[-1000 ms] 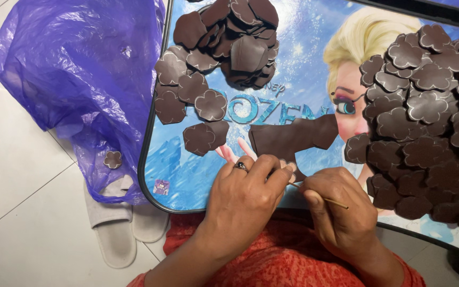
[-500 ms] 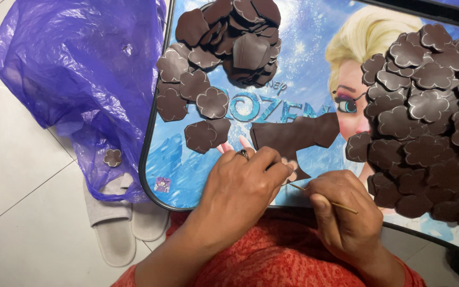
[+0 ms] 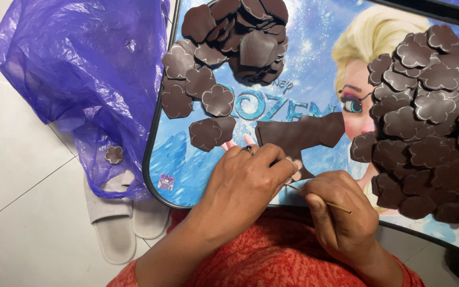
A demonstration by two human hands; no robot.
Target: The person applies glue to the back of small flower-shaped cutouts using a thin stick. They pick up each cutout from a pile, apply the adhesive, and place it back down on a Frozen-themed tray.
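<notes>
Pinching a brown flower cutout [image 3: 295, 169] in my left hand [image 3: 245, 183], right hand [image 3: 341, 212] gripping a thin stick [image 3: 320, 200]; a slip could tear the petal

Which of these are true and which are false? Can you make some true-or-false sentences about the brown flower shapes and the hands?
1. The right hand holds a thin stick. True.
2. The purple plastic bag lies on the picture table. False: it lies on the floor, left of the picture table.
3. The left hand wears a ring. True.
4. The brown flower shapes are bright yellow. False: they are dark brown.
5. A pair of pale slippers lies on the floor. True.
</notes>
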